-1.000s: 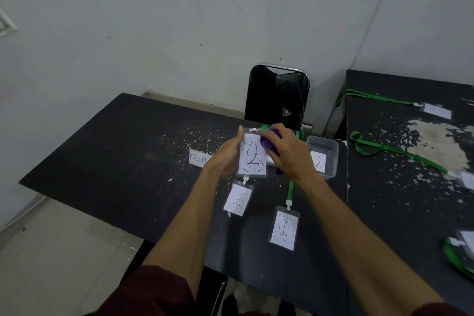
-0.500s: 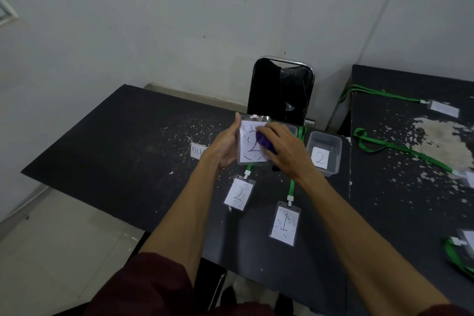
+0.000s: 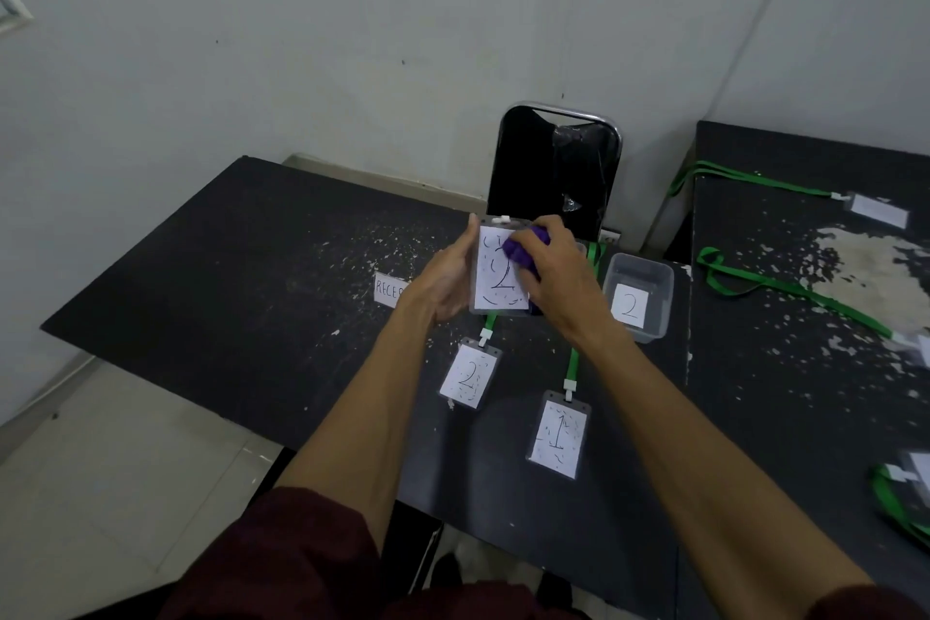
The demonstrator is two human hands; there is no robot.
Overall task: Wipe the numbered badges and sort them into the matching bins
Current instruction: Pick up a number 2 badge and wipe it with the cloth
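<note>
Head view: left hand (image 3: 443, 284) gripped the held badge (image 3: 495, 287) by its edge; right hand (image 3: 556, 277) clenched a purple cloth (image 3: 521, 252) against its face, above the black table (image 3: 241, 277).

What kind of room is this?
Probably a plain office or event check-in room. A worn black table stands by a bare white wall, a white paper label starting "RECE" lies on it, and clear plastic badges on green lanyards are spread about.
</note>
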